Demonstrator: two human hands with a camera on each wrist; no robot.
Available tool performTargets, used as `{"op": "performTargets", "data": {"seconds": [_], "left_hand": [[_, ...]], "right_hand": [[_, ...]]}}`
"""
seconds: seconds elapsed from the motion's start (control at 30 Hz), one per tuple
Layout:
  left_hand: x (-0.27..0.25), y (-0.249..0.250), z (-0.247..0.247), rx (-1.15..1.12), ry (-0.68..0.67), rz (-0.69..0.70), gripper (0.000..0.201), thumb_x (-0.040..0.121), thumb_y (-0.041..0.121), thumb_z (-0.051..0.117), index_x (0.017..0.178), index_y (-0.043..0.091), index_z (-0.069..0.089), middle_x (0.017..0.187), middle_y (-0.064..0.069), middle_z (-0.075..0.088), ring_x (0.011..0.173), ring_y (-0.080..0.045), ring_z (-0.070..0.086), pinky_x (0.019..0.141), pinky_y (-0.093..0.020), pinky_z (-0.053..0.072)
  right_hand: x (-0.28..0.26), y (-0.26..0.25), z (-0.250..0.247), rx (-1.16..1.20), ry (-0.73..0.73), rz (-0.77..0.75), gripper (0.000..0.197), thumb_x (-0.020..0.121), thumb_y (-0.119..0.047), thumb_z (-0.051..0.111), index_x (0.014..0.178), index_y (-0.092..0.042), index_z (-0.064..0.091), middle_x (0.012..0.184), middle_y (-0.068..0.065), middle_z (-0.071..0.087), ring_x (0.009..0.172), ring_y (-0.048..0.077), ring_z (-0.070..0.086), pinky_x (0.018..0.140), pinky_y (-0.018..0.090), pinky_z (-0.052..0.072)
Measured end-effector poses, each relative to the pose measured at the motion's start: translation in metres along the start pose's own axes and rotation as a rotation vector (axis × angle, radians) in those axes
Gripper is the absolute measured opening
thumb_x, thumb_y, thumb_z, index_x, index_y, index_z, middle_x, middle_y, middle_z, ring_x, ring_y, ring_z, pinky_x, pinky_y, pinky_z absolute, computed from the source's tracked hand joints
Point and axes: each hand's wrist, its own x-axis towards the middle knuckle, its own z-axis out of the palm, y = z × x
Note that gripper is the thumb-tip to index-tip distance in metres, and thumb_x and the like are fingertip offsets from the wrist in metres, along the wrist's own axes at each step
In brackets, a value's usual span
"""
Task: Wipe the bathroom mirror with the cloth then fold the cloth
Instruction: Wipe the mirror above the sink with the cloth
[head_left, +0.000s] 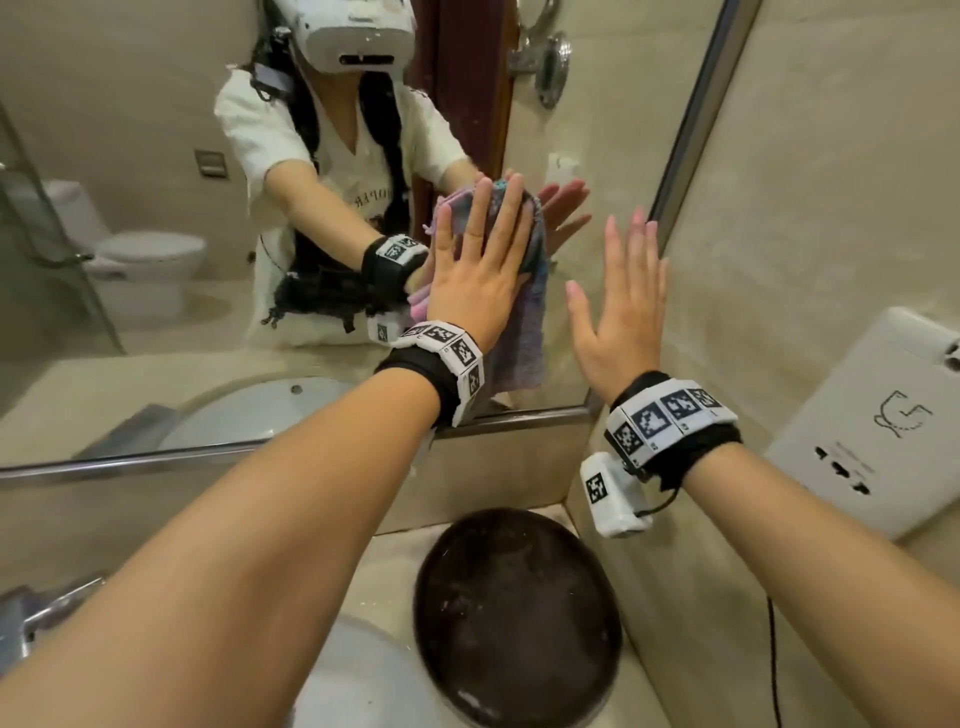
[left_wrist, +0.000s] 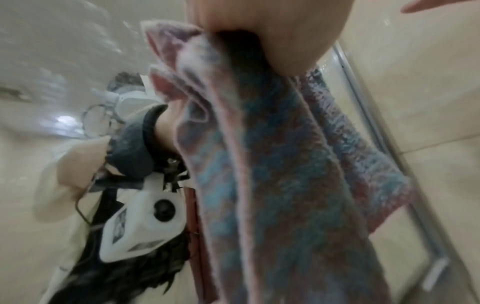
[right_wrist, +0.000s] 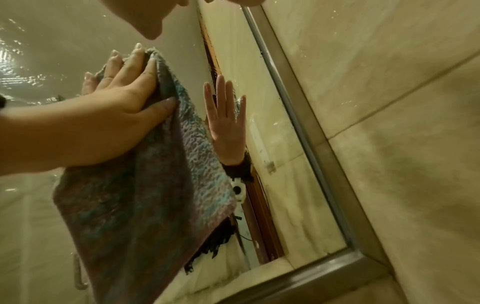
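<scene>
The pink, purple and blue cloth (head_left: 519, 338) hangs against the bathroom mirror (head_left: 156, 156). My left hand (head_left: 478, 270) presses its upper part flat on the glass with straight, spread fingers. In the right wrist view the left hand (right_wrist: 116, 98) covers the top of the cloth (right_wrist: 145, 195), thumb laid on it. The left wrist view shows the cloth (left_wrist: 272, 185) drooping in folds below my palm (left_wrist: 272, 30). My right hand (head_left: 621, 306) is held flat, empty, just right of the cloth near the mirror's metal frame (head_left: 691, 130). Whether it touches the glass is unclear.
A dark round object (head_left: 514, 618) lies on the counter below my hands, beside a white basin (head_left: 363, 675). A chrome faucet (head_left: 41, 613) is at the lower left. A white socket panel (head_left: 872, 431) sits on the tiled right wall.
</scene>
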Motion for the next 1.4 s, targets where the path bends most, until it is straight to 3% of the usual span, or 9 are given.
{"op": "performTargets", "data": {"seconds": [0.17,0.3,0.37,0.57,0.7,0.83,1.03,1.27,1.4], "left_hand": [[-0.045,-0.015,0.018,-0.023,-0.114,-0.07,0.054,0.099,0.032,0.032,0.146,0.006,0.022,0.157,-0.014,-0.004,0.141,-0.038,-0.016,0.108,-0.059,-0.015],[-0.105,-0.038,0.036,0.106,-0.177,0.073,0.076,0.088,0.029,0.057,0.147,0.008,0.013,0.155,-0.01,0.017,0.141,-0.037,-0.004,0.108,-0.057,-0.014],[-0.125,-0.047,0.039,0.118,-0.179,0.097,0.078,0.09,0.028,0.055,0.149,0.01,0.007,0.155,-0.006,0.011,0.142,-0.033,-0.014,0.11,-0.053,-0.016],[-0.176,-0.106,0.035,0.161,-0.223,0.18,0.065,0.087,0.014,0.033,0.147,0.013,0.009,0.153,-0.004,0.025,0.144,-0.027,-0.002,0.113,-0.043,-0.021],[-0.217,-0.17,0.018,0.156,-0.253,-0.015,0.074,0.089,0.014,0.05,0.147,0.011,0.004,0.156,-0.006,0.011,0.14,-0.021,-0.028,0.114,-0.039,-0.021],[-0.241,-0.232,-0.014,0.14,-0.296,-0.314,0.07,0.095,0.031,0.033,0.143,0.004,-0.01,0.153,-0.023,0.013,0.143,-0.036,0.0,0.114,-0.036,-0.017],[-0.263,-0.3,-0.047,0.121,-0.272,-0.931,0.071,0.099,0.036,0.031,0.145,-0.004,-0.005,0.155,-0.022,-0.004,0.144,-0.035,-0.002,0.119,-0.043,0.008],[-0.266,-0.308,-0.049,0.011,-0.192,-1.072,0.074,0.093,0.046,-0.002,0.145,-0.007,0.0,0.153,-0.027,0.001,0.143,-0.039,0.002,0.116,-0.048,0.017],[-0.253,-0.273,-0.038,-0.018,-0.173,-0.99,0.084,0.087,0.043,-0.027,0.141,-0.015,0.001,0.149,-0.035,0.004,0.139,-0.049,0.003,0.117,-0.052,0.006]], "right_hand": [[0.002,-0.018,0.015,0.058,0.025,0.039,0.063,0.095,-0.034,0.04,0.148,-0.01,0.018,0.157,0.015,0.01,0.146,0.028,0.006,0.118,0.042,0.001],[-0.017,-0.027,0.033,0.077,-0.058,-0.017,0.062,0.095,-0.031,0.041,0.148,-0.01,0.017,0.157,0.015,0.009,0.146,0.028,0.003,0.117,0.039,-0.003],[-0.026,-0.031,0.043,0.09,-0.092,-0.052,0.062,0.095,-0.03,0.04,0.148,-0.009,0.017,0.156,0.017,0.009,0.145,0.029,0.003,0.117,0.039,-0.004],[-0.042,-0.063,0.067,0.148,-0.118,-0.153,0.062,0.094,-0.027,0.043,0.147,-0.004,0.02,0.155,0.022,0.012,0.144,0.033,0.006,0.116,0.031,-0.008],[-0.052,-0.1,0.088,0.138,-0.141,-0.242,0.063,0.092,-0.028,0.045,0.146,-0.004,0.023,0.153,0.025,0.014,0.143,0.033,0.008,0.116,0.027,-0.009],[-0.063,-0.145,0.108,0.167,-0.183,-0.306,0.063,0.092,-0.028,0.045,0.146,-0.003,0.023,0.153,0.025,0.014,0.143,0.034,0.008,0.117,0.031,-0.005],[-0.076,-0.21,0.142,0.128,-0.208,-0.488,0.062,0.093,-0.03,0.047,0.145,-0.004,0.024,0.151,0.025,0.019,0.141,0.031,0.007,0.117,0.042,0.004],[-0.088,-0.235,0.154,0.172,-0.194,-0.473,0.059,0.094,-0.028,0.046,0.143,-0.002,0.027,0.15,0.028,0.021,0.141,0.035,0.01,0.116,0.049,0.012],[-0.089,-0.206,0.145,0.128,-0.196,-0.431,0.06,0.093,-0.028,0.046,0.144,-0.002,0.026,0.151,0.028,0.02,0.141,0.034,0.01,0.118,0.044,0.007]]}}
